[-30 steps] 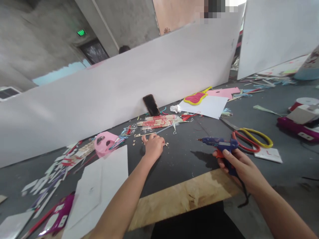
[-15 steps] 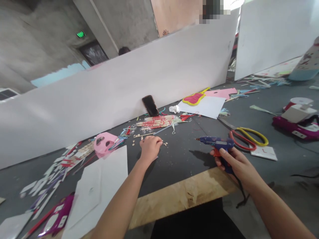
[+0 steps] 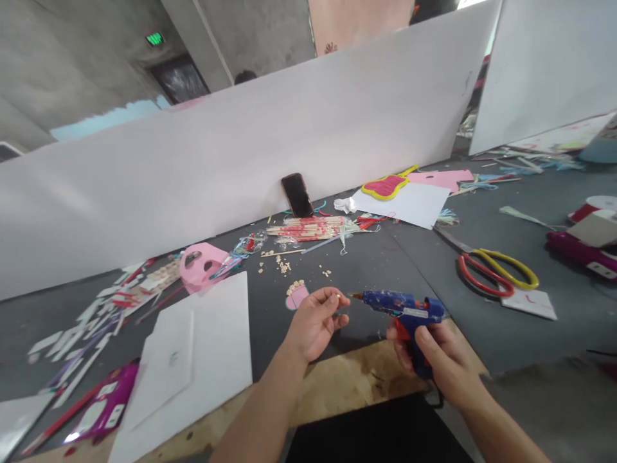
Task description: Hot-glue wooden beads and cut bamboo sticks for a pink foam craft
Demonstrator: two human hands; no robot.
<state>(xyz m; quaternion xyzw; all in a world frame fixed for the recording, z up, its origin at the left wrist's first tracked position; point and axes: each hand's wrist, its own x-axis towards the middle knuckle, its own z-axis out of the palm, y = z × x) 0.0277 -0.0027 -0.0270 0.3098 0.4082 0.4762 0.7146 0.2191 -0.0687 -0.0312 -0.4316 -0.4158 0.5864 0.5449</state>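
Blue plastic glue gun (image 3: 403,305) in curled right hand (image 3: 446,363), tiny pale nugget (image 3: 339,296) in pinched left hand (image 3: 313,323).

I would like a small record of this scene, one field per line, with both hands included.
Right hand: grips blue glue gun
Left hand: pinches tiny pale piece, near the gun's nozzle
Tabletop: pink cutout, pale bits along its top edge
Scissors: red and yellow handles
Phone: leaning against white partition
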